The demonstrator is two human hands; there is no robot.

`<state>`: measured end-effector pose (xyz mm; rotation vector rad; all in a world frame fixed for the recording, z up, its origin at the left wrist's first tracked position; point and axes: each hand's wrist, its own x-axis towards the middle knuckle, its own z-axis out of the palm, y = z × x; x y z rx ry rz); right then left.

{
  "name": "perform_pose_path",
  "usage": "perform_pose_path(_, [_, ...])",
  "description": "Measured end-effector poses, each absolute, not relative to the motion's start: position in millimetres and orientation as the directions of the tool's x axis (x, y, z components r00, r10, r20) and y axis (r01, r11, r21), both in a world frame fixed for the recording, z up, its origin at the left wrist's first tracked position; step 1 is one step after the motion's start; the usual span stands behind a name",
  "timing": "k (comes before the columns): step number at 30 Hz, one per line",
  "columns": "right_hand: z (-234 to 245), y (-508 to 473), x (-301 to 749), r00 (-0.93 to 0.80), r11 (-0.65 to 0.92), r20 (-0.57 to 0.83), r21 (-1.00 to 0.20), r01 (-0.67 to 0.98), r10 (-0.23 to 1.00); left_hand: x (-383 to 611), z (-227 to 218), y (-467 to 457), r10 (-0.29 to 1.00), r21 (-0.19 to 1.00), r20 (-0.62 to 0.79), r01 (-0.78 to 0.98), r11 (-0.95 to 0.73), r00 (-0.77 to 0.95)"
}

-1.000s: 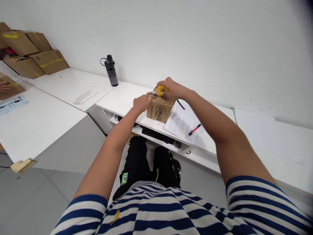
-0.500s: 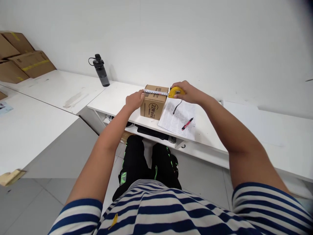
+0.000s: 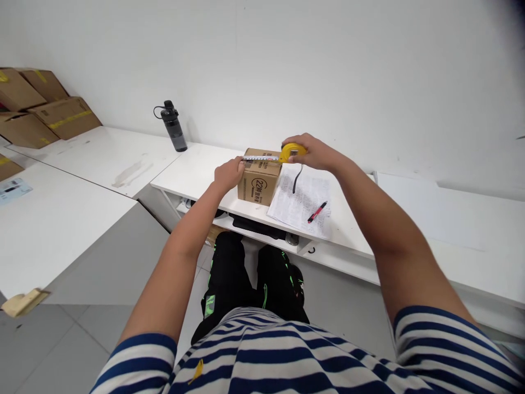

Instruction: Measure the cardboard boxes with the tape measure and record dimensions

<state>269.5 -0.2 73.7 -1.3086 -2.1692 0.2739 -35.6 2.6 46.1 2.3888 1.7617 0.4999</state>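
A small brown cardboard box [image 3: 260, 183] with black print stands on the white desk [image 3: 197, 169] in front of me. My right hand [image 3: 312, 151] grips a yellow tape measure [image 3: 292, 151] at the box's right top edge. Its blade [image 3: 261, 158] stretches across the top of the box. My left hand [image 3: 228, 173] pinches the blade's end at the box's left top edge. A black strap hangs down from the tape measure.
A printed sheet [image 3: 301, 200] with a red pen [image 3: 317, 212] lies right of the box. A dark water bottle [image 3: 173, 126] stands by the wall. Several cardboard boxes [image 3: 43, 112] are stacked far left. A keyboard shelf [image 3: 258, 225] sits under the desk above my knees.
A second ago both hands were together over the box's top right. The tape then got drawn out across the top, my left hand holding its end at the left edge.
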Motion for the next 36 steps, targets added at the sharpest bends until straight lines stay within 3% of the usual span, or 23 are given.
perform_pose_path(5, [81, 31, 204, -0.470, 0.574, 0.331, -0.417, 0.705, 0.818, -41, 38, 6, 0.947, 0.401, 0.197, 0.860, -0.315, 0.255])
perform_pose_path(8, [81, 43, 166, -0.480, 0.586, 0.338, -0.412, 0.698, 0.810, -41, 24, 8, 0.947, 0.601, 0.202, 0.732, -0.321, 0.250])
perform_pose_path(12, [74, 48, 142, -0.506, 0.625, 0.372, -0.378, 0.683, 0.778, -30, 3, 8, 0.937, 0.839, 0.268, 0.422, -0.342, 0.225])
perform_pose_path(17, [59, 45, 135, -0.428, 0.612, 0.449, -0.452, 0.648, 0.785, -13, -11, 8, 0.996, 0.939, 0.086, 0.332, -0.089, 0.025])
perform_pose_path(19, [59, 32, 134, -0.368, 0.603, 0.503, -0.462, 0.650, 0.782, -12, -12, 10, 0.994, 0.930, 0.104, 0.357, -0.086, -0.031])
perform_pose_path(22, [57, -21, 134, -0.134, 0.526, 0.609, -0.528, 0.667, 0.782, -15, -2, 11, 0.962, 0.863, 0.239, 0.483, -0.147, -0.133])
perform_pose_path(24, [42, -81, 136, 0.140, 0.389, 0.585, -0.680, 0.621, 0.799, -17, 10, 3, 0.913, 0.789, 0.354, 0.589, -0.174, -0.205])
perform_pose_path(26, [9, -152, 134, 0.419, 0.287, 0.468, -0.858, 0.425, 0.778, -14, 16, -19, 0.860, 0.730, 0.467, 0.639, -0.242, -0.207])
perform_pose_path(28, [-37, -222, 127, 0.637, 0.208, 0.229, -0.972, 0.110, 0.736, -6, 5, -56, 0.862, 0.744, 0.495, 0.564, -0.358, -0.107])
perform_pose_path(30, [-86, -277, 119, 0.659, 0.080, -0.084, -0.973, -0.215, 0.748, 7, -27, -107, 0.927, 0.871, 0.365, 0.318, -0.374, 0.088])
perform_pose_path(32, [-127, -314, 116, 0.636, -0.082, -0.366, -0.899, -0.431, 0.680, 23, -73, -161, 0.930, 0.993, 0.047, 0.086, -0.084, 0.364])
perform_pose_path(34, [-156, -336, 120, 0.652, -0.124, -0.487, -0.845, -0.520, 0.582, 41, -117, -205, 0.755, 0.918, -0.388, 0.154, 0.364, 0.529])
perform_pose_path(35, [-164, -342, 123, 0.681, -0.111, -0.488, -0.848, -0.519, 0.546, 51, -133, -220, 0.607, 0.826, -0.533, 0.208, 0.524, 0.589])
perform_pose_path(36, [-169, -345, 126, 0.711, -0.088, -0.463, -0.863, -0.497, 0.529, 60, -145, -230, 0.530, 0.763, -0.588, 0.203, 0.613, 0.611])
